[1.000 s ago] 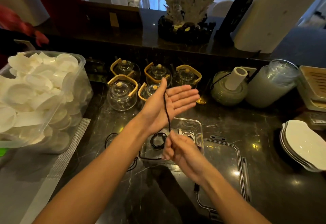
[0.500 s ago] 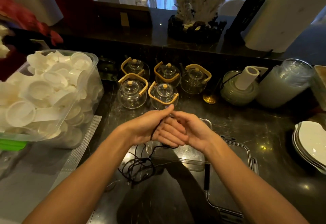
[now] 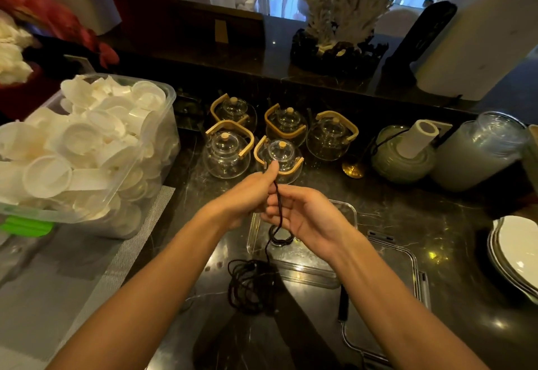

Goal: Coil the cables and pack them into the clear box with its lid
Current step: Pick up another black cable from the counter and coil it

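Pinching a thin black cable (image 3: 276,203) between thumb and curled fingers, the left hand (image 3: 247,195) is holding the strand just above the right hand (image 3: 302,218), whose fingers are half curled and loosely cupping the same strand as it is passing across the palm. The two hands are touching at the fingertips, above the near left part of the clear box (image 3: 346,212). The held stretch of cable is running almost straight up and down in the view, from the left thumb toward the counter, its long axis pointing toward the person; lower down it is feeding into a loose tangled heap (image 3: 251,288) lying on the dark counter (image 3: 436,238) just in front of the box. Inside the box one small coiled black cable (image 3: 281,237) is lying flat against the bottom. The box's lid (image 3: 407,256) is lying flat on the counter just beside the box on the right, its clips showing at the edges.

Five glass teapots (image 3: 227,154) with wooden handles are standing behind the hands, three in the back row and two in front. One large plastic tub (image 3: 151,148) heaped with white cups is sitting at the left, and a stack of white plates (image 3: 515,250) at the right edge, its count too blurred to tell.
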